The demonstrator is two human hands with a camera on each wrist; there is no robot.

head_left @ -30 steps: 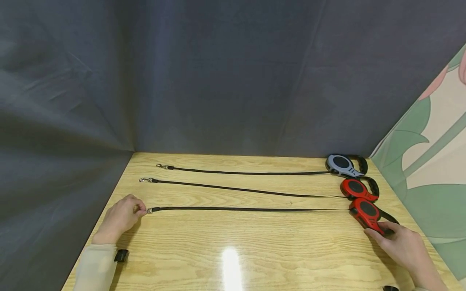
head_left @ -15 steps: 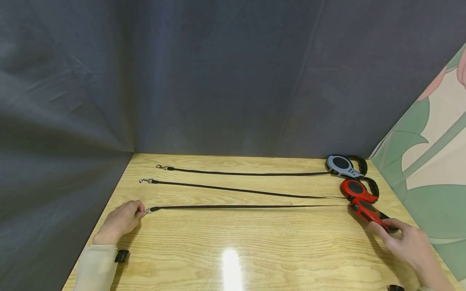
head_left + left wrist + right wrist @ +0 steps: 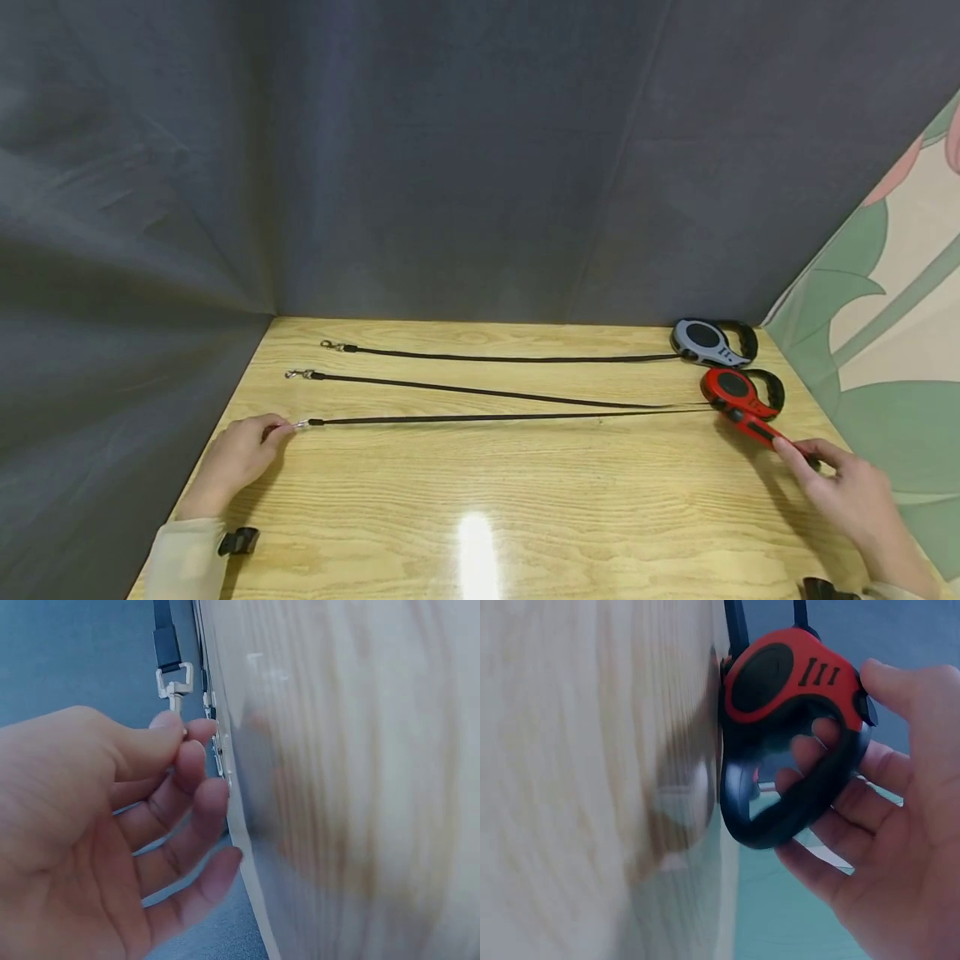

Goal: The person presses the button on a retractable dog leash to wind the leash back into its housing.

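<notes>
On the near part of the wood-grain table, seen from the head, the front retractable dog leash runs sideways between two hands: the left hand pinches its metal snap hook, the right hand holds its red casing tilted up on edge, and the black strap spans the gap nearly straight. Behind lie a second red leash and a grey leash, with other straps stretched out leftward. The held casing overlaps the second red one in this view, so whether they touch cannot be told; they could knock together, or straps cross, if it is swung back. The left sleeve is cut off below.

From the left wrist, thumb and forefinger meet on the hook, the other fingers loosely bent; the hook's far end is hidden. Should that small pinch slip, the strap would probably whip back if nothing locks it.

From the right wrist, fingers curl through the black loop handle, thumb near a dark button; blur and angle leave it unclear whether it is pressed
</notes>
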